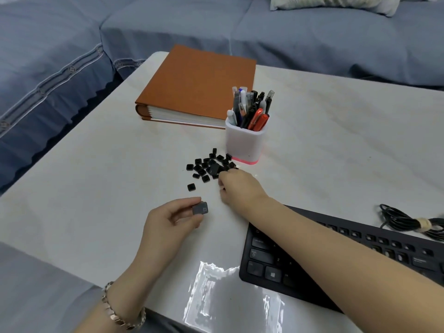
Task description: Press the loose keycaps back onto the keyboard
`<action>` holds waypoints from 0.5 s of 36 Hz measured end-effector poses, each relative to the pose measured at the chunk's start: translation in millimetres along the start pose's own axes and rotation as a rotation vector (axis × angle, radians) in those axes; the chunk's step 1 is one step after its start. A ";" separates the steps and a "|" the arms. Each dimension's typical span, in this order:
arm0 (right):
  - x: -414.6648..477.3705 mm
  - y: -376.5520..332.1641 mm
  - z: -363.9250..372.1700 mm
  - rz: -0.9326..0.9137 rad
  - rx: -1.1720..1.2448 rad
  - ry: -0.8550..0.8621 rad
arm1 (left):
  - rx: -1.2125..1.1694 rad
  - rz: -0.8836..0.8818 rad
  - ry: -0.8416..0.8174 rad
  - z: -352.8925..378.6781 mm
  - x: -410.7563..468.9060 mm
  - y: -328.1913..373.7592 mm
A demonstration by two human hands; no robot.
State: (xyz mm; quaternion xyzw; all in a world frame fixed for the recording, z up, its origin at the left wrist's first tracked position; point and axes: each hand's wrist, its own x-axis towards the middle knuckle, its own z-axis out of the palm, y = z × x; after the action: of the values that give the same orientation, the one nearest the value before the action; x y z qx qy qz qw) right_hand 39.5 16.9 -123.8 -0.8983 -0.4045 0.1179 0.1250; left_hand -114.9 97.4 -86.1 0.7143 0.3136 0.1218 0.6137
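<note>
**Single head-worn wide-angle view, facing forward and down.**
The camera looks from close above the near edge of the white table (96, 152), which fills mid-frame; the keyboard (264, 260) is cut by the right edge, and a blue sofa (312, 39) spans the top.

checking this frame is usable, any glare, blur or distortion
Head view: bright glare patch on the table near the keyboard; wide-angle lens bows the table's edges; keyboard legends look soft, as does the mark on the keycap the left hand pinches; light is even, with only a faint shadow under the right hand.
</note>
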 end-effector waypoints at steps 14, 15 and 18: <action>-114.8 18.2 -35.6 0.375 1.110 -0.081 | 0.048 -0.074 -0.088 41.9 -24.1 3.5; -125.4 20.6 -33.2 0.390 1.090 -0.058 | 0.030 -0.093 -0.112 49.9 -27.1 3.9; -148.0 28.1 -27.7 0.450 1.146 0.039 | -0.056 -0.155 -0.152 73.5 -36.8 7.2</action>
State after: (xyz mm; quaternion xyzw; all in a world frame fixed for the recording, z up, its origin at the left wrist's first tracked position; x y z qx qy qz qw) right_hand -27.7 -116.6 -90.3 -0.7536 -0.0750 0.3235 0.5672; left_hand -100.2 16.2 -87.5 0.6775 0.3171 0.0283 0.6631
